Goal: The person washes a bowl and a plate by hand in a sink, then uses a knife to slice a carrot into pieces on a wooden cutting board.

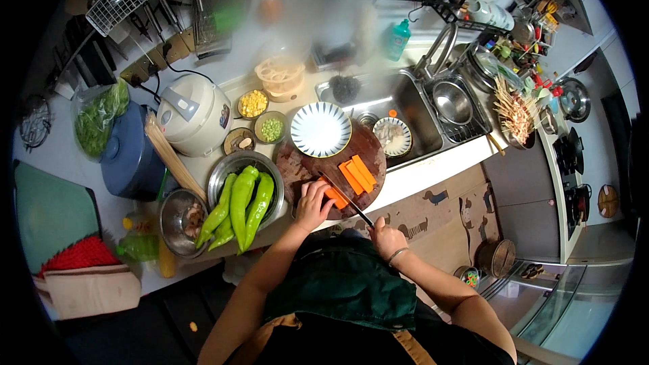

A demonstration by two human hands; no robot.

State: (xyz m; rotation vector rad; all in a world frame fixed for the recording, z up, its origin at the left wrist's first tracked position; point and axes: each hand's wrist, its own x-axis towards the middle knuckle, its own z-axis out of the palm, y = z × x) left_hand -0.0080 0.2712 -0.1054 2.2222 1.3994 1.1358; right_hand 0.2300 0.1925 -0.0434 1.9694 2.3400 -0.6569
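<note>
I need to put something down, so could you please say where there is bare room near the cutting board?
A narrow strip of countertop between the sink and the counter's front edge looks bare. So does a small patch of cutting board between the plate and left hand. Left of the board is crowded with green peppers and a rice cooker.

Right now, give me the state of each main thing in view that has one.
Left hand: holding down a carrot piece
Right hand: closed around the knife
Knife: held, blade at the carrot piece
Carrot slabs: cut, lying on the board
Plate: face up
Peppers: whole, in a bowl
Corn: loose kernels
Cooker: lid shut
Greens: bagged
</note>
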